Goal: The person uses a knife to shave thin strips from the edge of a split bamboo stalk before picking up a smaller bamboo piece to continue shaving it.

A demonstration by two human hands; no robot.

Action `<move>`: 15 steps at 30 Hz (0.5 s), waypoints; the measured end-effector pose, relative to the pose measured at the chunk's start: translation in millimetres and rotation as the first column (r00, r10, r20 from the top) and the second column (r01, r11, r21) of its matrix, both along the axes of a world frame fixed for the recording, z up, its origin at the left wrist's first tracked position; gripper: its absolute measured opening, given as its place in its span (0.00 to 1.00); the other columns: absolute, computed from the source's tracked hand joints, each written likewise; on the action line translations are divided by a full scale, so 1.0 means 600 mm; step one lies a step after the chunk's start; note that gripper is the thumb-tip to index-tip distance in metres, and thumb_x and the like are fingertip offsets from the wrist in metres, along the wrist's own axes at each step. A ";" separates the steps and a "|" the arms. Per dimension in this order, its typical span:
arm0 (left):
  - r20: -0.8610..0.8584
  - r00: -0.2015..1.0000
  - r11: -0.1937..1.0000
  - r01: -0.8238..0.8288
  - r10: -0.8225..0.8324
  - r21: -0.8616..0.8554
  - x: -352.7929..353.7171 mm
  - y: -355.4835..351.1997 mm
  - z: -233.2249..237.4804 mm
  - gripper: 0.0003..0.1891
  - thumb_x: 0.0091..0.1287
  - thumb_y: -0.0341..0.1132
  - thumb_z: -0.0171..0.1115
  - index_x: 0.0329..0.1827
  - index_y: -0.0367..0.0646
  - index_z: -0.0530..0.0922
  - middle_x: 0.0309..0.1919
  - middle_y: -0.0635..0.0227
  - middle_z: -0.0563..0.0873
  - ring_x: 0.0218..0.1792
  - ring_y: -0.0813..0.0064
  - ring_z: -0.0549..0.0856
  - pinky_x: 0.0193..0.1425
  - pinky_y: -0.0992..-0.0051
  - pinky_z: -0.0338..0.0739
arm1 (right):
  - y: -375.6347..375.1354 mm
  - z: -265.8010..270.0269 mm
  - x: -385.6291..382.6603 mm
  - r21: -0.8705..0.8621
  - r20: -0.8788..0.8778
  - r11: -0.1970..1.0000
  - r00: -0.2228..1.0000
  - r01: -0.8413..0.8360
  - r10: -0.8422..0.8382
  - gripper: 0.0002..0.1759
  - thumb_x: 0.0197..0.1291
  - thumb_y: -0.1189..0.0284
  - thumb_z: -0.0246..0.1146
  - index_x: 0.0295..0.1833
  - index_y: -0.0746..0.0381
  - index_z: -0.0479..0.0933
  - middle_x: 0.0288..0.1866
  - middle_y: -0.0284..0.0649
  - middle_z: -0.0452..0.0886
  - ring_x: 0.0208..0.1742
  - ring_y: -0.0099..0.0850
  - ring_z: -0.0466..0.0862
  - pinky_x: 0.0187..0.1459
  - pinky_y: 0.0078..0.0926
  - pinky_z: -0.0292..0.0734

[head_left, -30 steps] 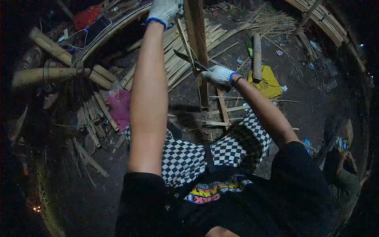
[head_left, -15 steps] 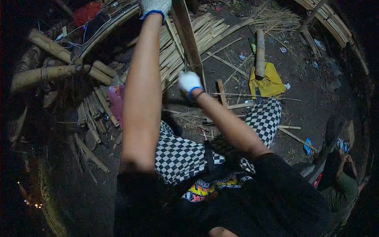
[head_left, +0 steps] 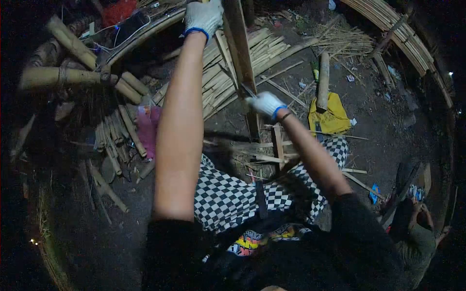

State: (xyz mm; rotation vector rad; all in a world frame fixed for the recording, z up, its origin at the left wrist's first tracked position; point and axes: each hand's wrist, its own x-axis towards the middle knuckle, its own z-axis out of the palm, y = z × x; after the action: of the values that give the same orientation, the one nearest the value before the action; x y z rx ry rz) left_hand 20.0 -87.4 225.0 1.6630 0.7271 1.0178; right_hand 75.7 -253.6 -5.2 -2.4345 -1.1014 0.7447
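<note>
My left hand (head_left: 204, 20), in a white knitted glove with a blue cuff, is raised at the top of the view. Its fingers are closed on the upper part of a pale bamboo strip (head_left: 226, 59), which slants down beside a dark upright wooden post (head_left: 239, 53). Lower and to the right, my right hand (head_left: 268, 105), gloved the same way, is closed on a knife (head_left: 249, 90). Only a thin grey blade shows, pointing up and left across the post near the strip's lower end; the handle is hidden in the glove.
Split bamboo strips (head_left: 264, 48) lie piled behind the post. A bamboo pole piece (head_left: 323, 82) rests on a yellow cloth (head_left: 335, 114). Thick bamboo poles (head_left: 73, 77) and short cut pieces (head_left: 109, 140) are at left. Another person (head_left: 417, 237) sits at lower right.
My right hand has moved right and slightly down, the blade tilting from nearly upright to leaning left. My left hand appears lower and further right as the view shifts.
</note>
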 end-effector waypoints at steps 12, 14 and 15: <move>-0.147 0.979 0.988 0.148 -0.140 0.043 0.090 -0.085 -0.001 0.19 0.57 0.43 0.65 0.35 0.29 0.81 0.30 0.50 0.85 0.32 0.62 0.85 0.36 0.62 0.76 | -0.084 0.043 0.099 -0.247 0.624 0.863 0.610 -0.440 0.489 0.14 0.56 0.66 0.58 0.34 0.67 0.81 0.31 0.54 0.83 0.35 0.51 0.84 0.34 0.43 0.79; -0.087 0.985 0.977 0.157 -0.146 0.141 0.087 -0.105 0.001 0.20 0.58 0.45 0.64 0.33 0.29 0.81 0.30 0.47 0.85 0.34 0.58 0.86 0.38 0.61 0.76 | -0.096 0.097 0.089 -0.192 0.472 0.942 0.816 -0.276 0.335 0.16 0.59 0.63 0.57 0.41 0.65 0.81 0.34 0.54 0.83 0.38 0.51 0.84 0.37 0.46 0.79; -0.106 0.981 0.956 0.185 -0.164 0.226 0.095 -0.113 0.003 0.22 0.59 0.46 0.64 0.33 0.28 0.81 0.32 0.45 0.85 0.36 0.56 0.86 0.39 0.61 0.76 | -0.101 0.107 0.094 -0.154 0.451 0.964 0.852 -0.219 0.265 0.17 0.60 0.60 0.57 0.45 0.61 0.81 0.36 0.54 0.84 0.40 0.51 0.85 0.39 0.48 0.79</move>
State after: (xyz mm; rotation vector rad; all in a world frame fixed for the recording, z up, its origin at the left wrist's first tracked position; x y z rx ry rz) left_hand 77.3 -155.0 226.9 1.9497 0.5181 0.9383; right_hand 132.2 -314.4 58.8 -2.6670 -1.6114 0.2746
